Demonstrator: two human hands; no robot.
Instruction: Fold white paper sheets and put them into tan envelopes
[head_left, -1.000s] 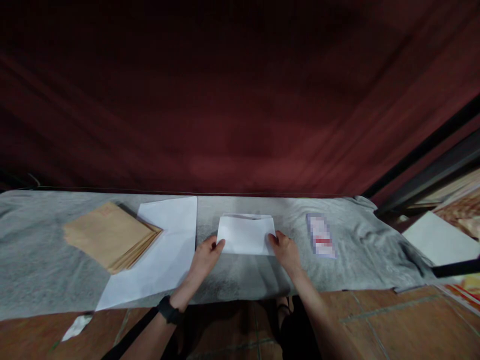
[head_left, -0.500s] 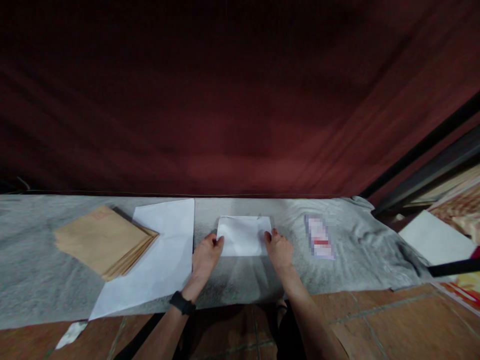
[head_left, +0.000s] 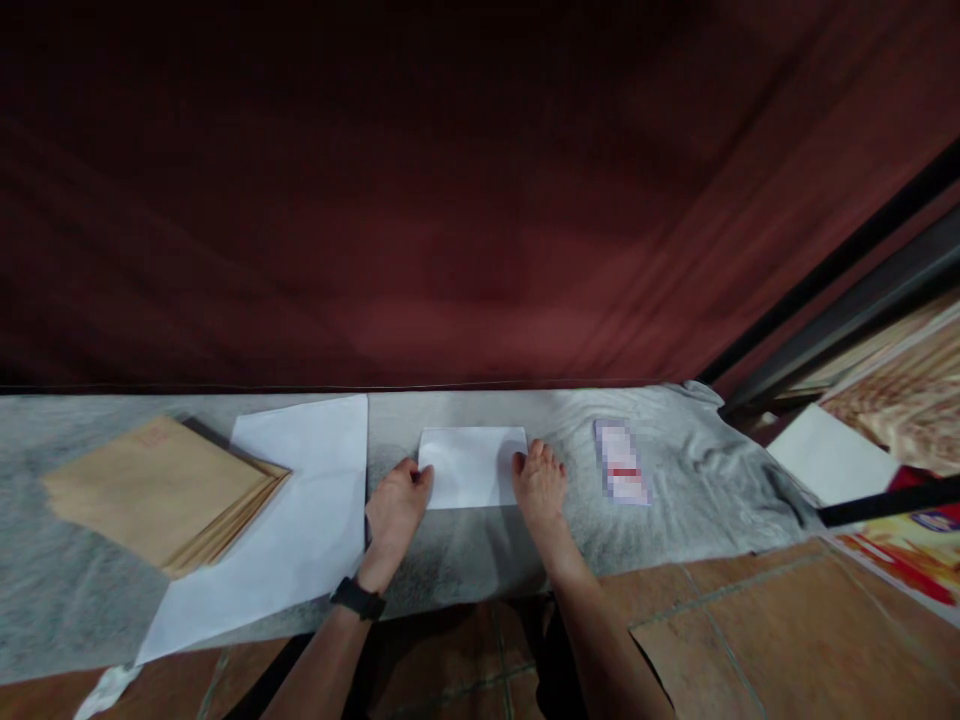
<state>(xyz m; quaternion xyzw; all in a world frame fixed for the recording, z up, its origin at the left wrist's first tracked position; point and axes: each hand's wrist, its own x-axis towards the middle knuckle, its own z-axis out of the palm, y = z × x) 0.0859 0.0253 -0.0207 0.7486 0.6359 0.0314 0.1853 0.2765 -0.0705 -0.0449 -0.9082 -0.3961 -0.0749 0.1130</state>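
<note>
A folded sheet of white paper point(head_left: 474, 468) lies on the grey cloth between my hands, its long sides running left to right. My left hand point(head_left: 395, 503), with a black band on the wrist, pinches the paper's left edge between thumb and curled fingers. At the right edge, my right hand point(head_left: 541, 485) rests with its thumb on the paper and its fingers spread over the cloth beside it. Right of that hand lies a small pinkish slip point(head_left: 622, 465) with a red stripe, its details blurred out.
On the left, a stack of brown paper envelopes point(head_left: 157, 490) partly covers a large white sheet point(head_left: 322, 500). Grey cloth point(head_left: 465, 560) covers the narrow surface, backed by a dark red curtain point(head_left: 450, 250). Black bars point(head_left: 847, 265) and a colourful printed sheet point(head_left: 915, 545) are at right.
The paper's far edge, slightly raised and wrinkled before, now looks flat and straight. My right fingers have spread out from a tighter curl. The whole scene has shifted left in view.
</note>
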